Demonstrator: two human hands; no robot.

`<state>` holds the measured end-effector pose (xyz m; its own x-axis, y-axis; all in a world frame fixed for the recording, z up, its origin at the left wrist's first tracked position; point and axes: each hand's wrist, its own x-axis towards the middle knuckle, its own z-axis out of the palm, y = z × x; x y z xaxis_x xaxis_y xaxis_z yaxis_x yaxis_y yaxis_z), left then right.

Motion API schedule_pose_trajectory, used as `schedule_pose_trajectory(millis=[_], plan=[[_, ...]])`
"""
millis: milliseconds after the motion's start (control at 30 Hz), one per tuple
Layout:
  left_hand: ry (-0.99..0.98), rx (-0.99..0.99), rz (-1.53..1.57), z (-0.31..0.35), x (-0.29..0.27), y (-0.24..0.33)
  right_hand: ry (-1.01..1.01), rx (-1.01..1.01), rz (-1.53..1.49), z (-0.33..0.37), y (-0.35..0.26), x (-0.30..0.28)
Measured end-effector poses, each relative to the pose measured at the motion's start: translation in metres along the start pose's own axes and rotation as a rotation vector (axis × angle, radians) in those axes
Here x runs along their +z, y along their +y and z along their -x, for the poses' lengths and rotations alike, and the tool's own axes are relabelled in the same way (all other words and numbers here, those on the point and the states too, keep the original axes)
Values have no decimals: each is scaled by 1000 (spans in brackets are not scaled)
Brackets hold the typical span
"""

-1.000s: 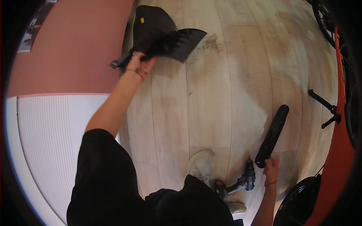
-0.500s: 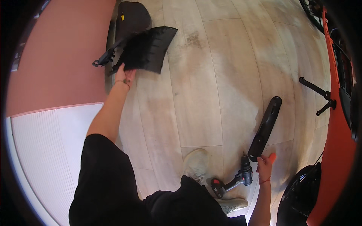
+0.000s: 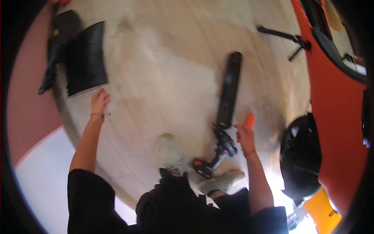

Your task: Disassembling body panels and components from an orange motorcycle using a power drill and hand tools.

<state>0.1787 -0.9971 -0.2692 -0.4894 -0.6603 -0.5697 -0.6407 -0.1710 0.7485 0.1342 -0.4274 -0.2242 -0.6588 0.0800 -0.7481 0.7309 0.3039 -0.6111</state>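
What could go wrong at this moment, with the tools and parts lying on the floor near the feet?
1. The cordless drill lies right between the shoes, so a step could likely hit it or cause a trip.
2. The long black bar lies loose just beyond the right hand; it might get kicked.
3. The left hand is off the ribbed black panel, which lies in the walking area.

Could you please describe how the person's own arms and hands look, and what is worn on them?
Both forearms are bare; short black sleeves cover only the upper arms. The left hand wears no glove and has a thin dark band at its wrist. The right hand is also ungloved, with a thin red band around its wrist. No rings or watch can be made out.
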Motion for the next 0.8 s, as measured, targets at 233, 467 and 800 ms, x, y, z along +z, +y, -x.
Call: schedule_pose_trajectory(millis=[233,467,800], plan=[[-56,991,-913,11,67,-12,139,246,-186,40,72,-33],[-159,749,-817,0,80,-32,314,318,-518,67,128,-37],[-182,810,-774,47,118,-15,531,-3,231,-12,66,-34]])
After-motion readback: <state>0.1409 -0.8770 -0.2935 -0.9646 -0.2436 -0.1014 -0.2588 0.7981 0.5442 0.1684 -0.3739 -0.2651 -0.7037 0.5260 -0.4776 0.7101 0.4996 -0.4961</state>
